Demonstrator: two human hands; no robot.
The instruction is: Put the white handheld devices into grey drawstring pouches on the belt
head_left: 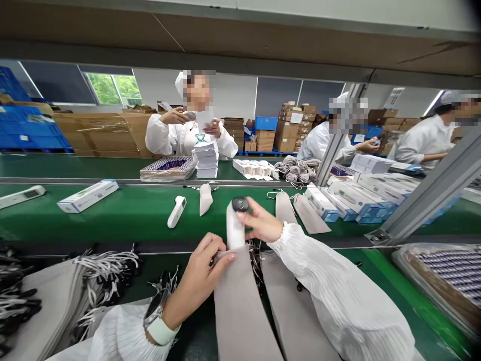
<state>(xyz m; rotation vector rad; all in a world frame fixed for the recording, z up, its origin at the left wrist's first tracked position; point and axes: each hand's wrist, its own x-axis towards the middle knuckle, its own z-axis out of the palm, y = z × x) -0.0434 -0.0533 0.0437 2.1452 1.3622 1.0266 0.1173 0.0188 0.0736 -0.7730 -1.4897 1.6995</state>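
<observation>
My right hand grips a white handheld thermometer with a dark round tip, holding it upright. Its lower end sits inside the mouth of a grey drawstring pouch. My left hand pinches the pouch's open edge beside the device. A watch is on my left wrist. A second grey pouch lies just to the right under my right sleeve.
A green conveyor belt carries a loose thermometer, filled pouches, and white-blue boxes. Stacked boxes sit right. A pile of pouches lies left. Three co-workers in white stand across.
</observation>
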